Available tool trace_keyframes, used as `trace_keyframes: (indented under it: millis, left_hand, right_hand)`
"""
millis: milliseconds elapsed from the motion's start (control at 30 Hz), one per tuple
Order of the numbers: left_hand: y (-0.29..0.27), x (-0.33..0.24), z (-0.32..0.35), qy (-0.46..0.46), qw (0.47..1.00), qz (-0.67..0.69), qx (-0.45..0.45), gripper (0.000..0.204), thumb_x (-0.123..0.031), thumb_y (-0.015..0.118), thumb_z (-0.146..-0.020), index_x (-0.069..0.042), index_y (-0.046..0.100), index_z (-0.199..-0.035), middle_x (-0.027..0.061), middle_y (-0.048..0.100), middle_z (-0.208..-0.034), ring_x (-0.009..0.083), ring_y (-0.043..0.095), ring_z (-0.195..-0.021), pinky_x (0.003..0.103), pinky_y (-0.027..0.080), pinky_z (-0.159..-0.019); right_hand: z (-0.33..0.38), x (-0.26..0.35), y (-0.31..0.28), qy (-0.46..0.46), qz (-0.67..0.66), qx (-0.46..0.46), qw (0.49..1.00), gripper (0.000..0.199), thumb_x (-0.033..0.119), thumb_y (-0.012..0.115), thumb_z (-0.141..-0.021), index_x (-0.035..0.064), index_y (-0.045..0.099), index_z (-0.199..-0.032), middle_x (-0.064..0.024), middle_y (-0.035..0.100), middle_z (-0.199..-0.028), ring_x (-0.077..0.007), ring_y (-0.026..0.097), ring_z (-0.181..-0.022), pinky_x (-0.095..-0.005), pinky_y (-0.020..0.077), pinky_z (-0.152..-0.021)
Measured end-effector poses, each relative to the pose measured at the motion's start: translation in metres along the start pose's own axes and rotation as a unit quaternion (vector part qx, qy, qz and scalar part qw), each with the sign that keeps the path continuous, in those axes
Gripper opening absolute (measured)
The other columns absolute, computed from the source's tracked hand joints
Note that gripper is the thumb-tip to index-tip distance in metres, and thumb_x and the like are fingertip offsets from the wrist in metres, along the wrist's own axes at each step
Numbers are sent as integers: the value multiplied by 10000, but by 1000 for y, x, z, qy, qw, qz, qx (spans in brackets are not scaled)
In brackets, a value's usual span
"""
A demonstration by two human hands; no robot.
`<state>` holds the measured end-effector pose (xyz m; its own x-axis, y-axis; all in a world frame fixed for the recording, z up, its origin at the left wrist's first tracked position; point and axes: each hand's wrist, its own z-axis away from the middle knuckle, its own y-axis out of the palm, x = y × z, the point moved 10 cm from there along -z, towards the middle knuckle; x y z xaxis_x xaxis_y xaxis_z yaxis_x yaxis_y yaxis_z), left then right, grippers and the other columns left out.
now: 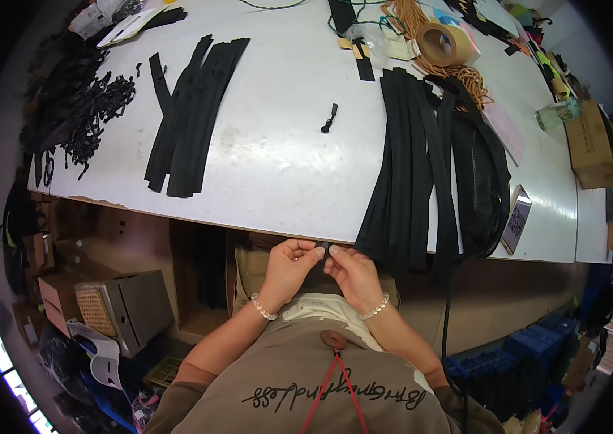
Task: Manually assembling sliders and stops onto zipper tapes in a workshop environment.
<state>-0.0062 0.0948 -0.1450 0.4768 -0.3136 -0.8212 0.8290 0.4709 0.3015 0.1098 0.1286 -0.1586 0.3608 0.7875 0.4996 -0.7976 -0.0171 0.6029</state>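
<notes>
We take the white worktable as our landmark. Below its near edge, to the left, we see an open cardboard box with a woven tan panel leaning at its front; what else lies inside we cannot tell. Off the table's far right end stands a closed cardboard carton. At the middle of the near edge, just under the rim, our left hand and right hand meet, each wrist wearing a bead bracelet. The fingers of both hands are curled together, thumb pressed to forefinger, pinching a small black piece between them; the two sets of fingertips nearly touch. The piece is too small and too hidden for us to tell its form, though it sits touching the table's near rim. On the table, directly beyond the right hand, a thick bundle of long black strips drapes over the near edge. A second, fanned pile of black strips lies toward the table's left half, and a heap of small black parts rests at its left end. A single black zipper pull lies alone near the table's centre, and a roll of brown tape sits at the far side.
</notes>
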Motion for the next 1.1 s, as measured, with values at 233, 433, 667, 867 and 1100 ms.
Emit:
trace_keyframes:
  millis: [233, 433, 667, 867, 1100]
  left_hand:
    - [3, -14, 5, 40, 993, -110, 10, 88, -29, 664, -795, 2, 593, -837, 8, 613, -769, 32, 548, -679, 171, 459, -603]
    - [6, -10, 1, 35, 994, -107, -4, 104, -49, 679, -783, 24, 616, -822, 11, 622, -736, 27, 544, -634, 171, 454, -571]
    - [7, -8, 0, 29, 998, -57, -21, 83, -33, 673, -788, 21, 629, -834, 10, 627, -749, 27, 544, -645, 168, 453, -581]
    - [6, -7, -1, 17, 999, -43, -13, 90, -38, 671, -791, 32, 626, -826, 25, 636, -741, 37, 563, -641, 172, 465, -580]
    - [10, -10, -1, 12, 998, -54, 3, 77, -29, 664, -796, 33, 625, -822, 40, 647, -762, 47, 572, -649, 184, 476, -589]
  right_hand:
    - [5, 5, -7, 42, 78, 0, 996, 176, 99, 631, -838, 8, 577, -979, -49, 597, -853, -130, 585, -724, -252, 491, -664]
    - [3, 6, -12, 8, 87, -21, 996, 154, 91, 636, -834, -5, 579, -940, -49, 592, -832, -123, 580, -709, -252, 483, -651]
    - [5, 4, -5, -64, -43, -62, 995, 65, 32, 607, -832, -1, 572, -875, -45, 571, -768, -118, 534, -635, -252, 447, -600]
    - [4, -3, -8, -26, -97, -83, 992, 43, 29, 606, -826, 5, 578, -849, -42, 569, -749, -120, 531, -628, -260, 443, -603]
    - [4, -3, -9, 0, -124, -105, 987, 39, 32, 619, -811, 13, 586, -814, -35, 559, -693, -114, 526, -616, -263, 424, -584]
